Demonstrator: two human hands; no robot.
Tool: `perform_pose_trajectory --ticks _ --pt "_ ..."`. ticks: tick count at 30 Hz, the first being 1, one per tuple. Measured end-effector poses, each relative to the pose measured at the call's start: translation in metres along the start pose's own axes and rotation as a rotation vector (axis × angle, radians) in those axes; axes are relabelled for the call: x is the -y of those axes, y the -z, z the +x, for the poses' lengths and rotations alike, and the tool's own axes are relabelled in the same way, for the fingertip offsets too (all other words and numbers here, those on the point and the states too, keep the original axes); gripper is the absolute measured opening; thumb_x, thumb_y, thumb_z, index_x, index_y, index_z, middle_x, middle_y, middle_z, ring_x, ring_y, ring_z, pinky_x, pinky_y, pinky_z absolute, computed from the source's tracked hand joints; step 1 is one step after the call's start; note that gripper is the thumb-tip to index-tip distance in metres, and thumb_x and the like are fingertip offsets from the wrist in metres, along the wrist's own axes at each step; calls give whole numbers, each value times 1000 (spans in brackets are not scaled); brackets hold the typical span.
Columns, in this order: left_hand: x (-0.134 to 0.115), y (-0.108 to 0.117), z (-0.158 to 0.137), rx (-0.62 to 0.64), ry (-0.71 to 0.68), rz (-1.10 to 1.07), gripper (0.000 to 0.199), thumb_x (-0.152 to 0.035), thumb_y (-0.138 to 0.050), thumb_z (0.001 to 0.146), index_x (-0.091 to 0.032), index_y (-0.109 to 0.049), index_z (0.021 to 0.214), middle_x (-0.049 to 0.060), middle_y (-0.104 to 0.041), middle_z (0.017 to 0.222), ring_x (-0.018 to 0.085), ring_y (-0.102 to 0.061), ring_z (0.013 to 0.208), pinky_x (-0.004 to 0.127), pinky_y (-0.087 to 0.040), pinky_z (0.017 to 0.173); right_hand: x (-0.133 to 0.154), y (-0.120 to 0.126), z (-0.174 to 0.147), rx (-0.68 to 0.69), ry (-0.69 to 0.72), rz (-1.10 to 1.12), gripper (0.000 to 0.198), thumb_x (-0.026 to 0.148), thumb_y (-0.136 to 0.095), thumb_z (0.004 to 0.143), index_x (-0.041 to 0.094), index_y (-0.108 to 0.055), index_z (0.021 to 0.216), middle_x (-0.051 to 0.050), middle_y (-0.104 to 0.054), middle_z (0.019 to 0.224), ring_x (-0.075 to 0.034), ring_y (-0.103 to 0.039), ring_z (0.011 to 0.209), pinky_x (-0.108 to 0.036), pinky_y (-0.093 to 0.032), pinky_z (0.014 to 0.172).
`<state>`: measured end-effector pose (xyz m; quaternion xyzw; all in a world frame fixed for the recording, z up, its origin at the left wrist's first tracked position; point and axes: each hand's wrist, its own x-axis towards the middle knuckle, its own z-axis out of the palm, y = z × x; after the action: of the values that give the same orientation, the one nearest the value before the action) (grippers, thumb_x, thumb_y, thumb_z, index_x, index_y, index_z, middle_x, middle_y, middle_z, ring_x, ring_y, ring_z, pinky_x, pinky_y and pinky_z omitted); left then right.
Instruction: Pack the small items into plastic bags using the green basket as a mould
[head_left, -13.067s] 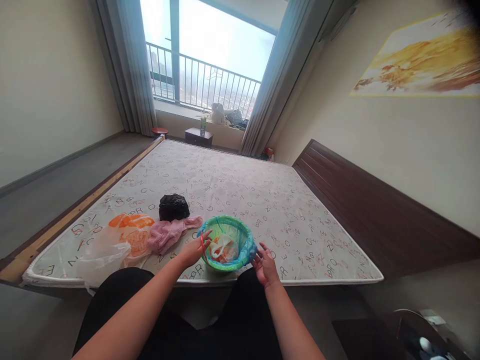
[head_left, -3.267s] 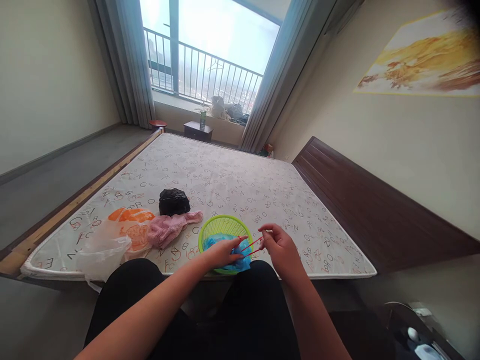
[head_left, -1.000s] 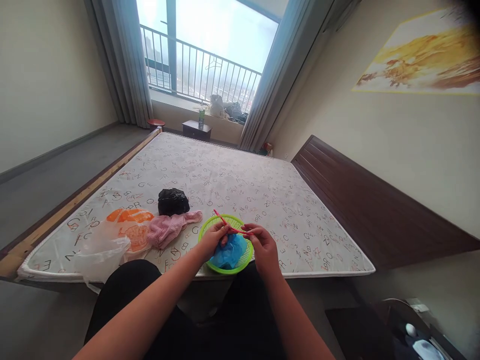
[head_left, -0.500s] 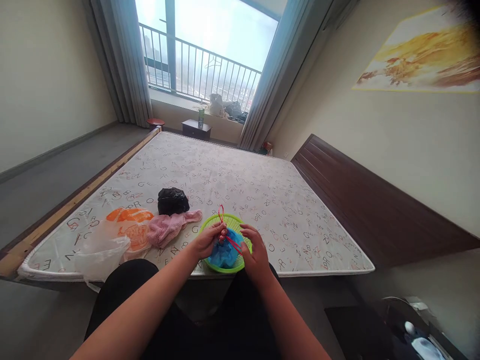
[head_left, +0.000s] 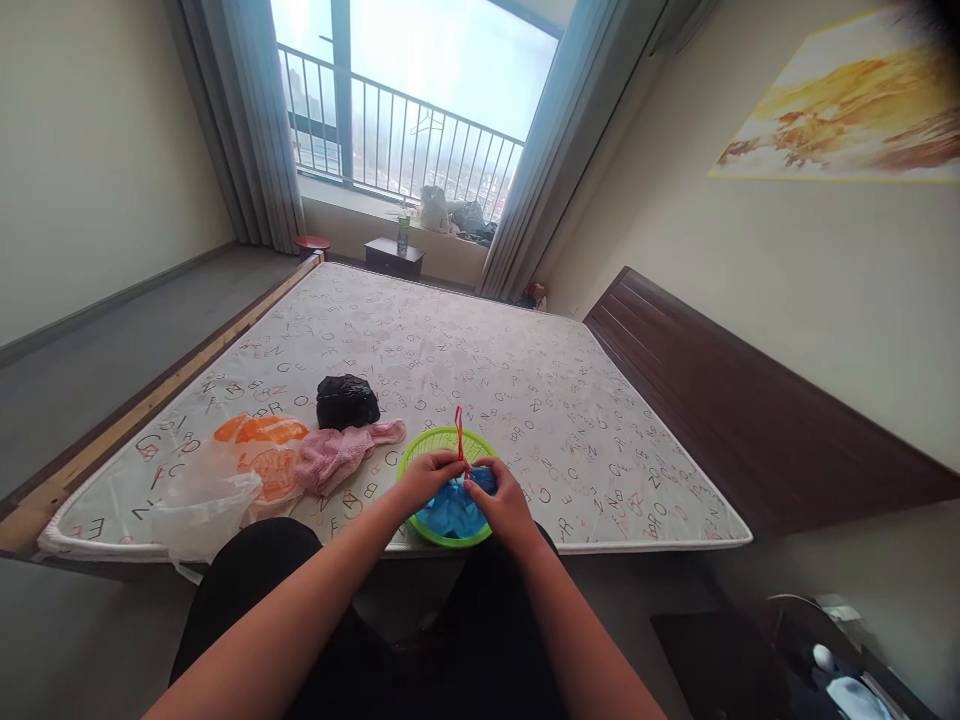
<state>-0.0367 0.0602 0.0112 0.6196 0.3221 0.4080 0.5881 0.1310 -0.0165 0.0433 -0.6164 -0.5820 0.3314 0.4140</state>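
A blue plastic bag (head_left: 451,512) lies in a lime-green basket (head_left: 420,446) at the mattress's near edge. Red drawstring (head_left: 459,425) rises in a loop above the bag. My left hand (head_left: 429,480) pinches the drawstring from the left side. Opposite it, my right hand (head_left: 501,500) has thumb and fingers closed on the drawstring too, close against the left fingertips. Both hands are over the basket, and the bag's gathered top is partly hidden behind the fingers.
Left of the basket lie a pink towel (head_left: 337,455), a black plastic bag (head_left: 346,402) and a clear-and-orange plastic bag (head_left: 262,450) on the lettered mattress (head_left: 480,350). A dark headboard (head_left: 720,400) borders the right. A small nightstand (head_left: 394,256) stands beyond the far edge.
My right hand has moved left and closed on the drawstring beside my left hand. The red loop now stands higher and further right.
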Motion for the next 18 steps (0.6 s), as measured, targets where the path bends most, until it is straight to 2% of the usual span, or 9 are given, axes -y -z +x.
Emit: perform_pose_trajectory --ticks 5,7,9,11,13,16,18 --pt "-2 -5 -1 -101 -123 65 23 -41 -71 86 -20 -80 84 6 -71 90 19 -64 88 30 -48 85 -6 -11 2 15 -87 182 46 62 -54 91 21 -61 109 4 -59 68 -15 -52 60 -26 -42 59" --pt "-4 -7 -3 -123 -162 89 22 -39 -70 88 -20 -80 85 6 -70 90 19 -64 88 30 -49 83 -9 -13 5 6 -106 188 51 67 -50 91 20 -65 102 1 -64 73 -16 -57 66 -27 -44 64" --pt "-6 -9 -6 -122 -188 106 23 -38 -68 90 -19 -79 85 7 -70 90 19 -64 86 30 -50 81 -12 -14 8 1 -123 190 56 72 -49 90 19 -69 94 -5 -71 86 -20 -64 83 -31 -49 77" --pt "-7 -10 -8 -99 -200 118 25 -38 -66 92 -18 -79 87 7 -70 91 19 -65 87 30 -51 81 -14 -13 12 6 -135 223 61 76 -49 87 19 -72 93 -8 -74 97 -23 -66 95 -34 -49 87" --pt "-8 -10 -11 -43 -205 130 28 -40 -64 93 -17 -78 87 7 -71 92 19 -65 88 30 -51 82 -14 -12 15 8 -163 302 64 79 -53 84 20 -74 100 -8 -75 103 -25 -67 100 -37 -49 91" --pt "-9 -12 -13 74 -199 152 31 -43 -63 94 -17 -78 87 7 -72 93 19 -66 90 30 -52 84 -11 -11 18 47 -235 489 63 75 -65 79 20 -75 108 -9 -75 102 -25 -68 99 -37 -51 88" --pt "-8 -14 -14 138 -188 161 31 -44 -64 93 -17 -78 87 7 -73 92 20 -66 90 31 -52 85 -9 -11 19 76 -278 600 57 70 -72 76 19 -75 103 -9 -75 96 -25 -69 92 -36 -53 81"
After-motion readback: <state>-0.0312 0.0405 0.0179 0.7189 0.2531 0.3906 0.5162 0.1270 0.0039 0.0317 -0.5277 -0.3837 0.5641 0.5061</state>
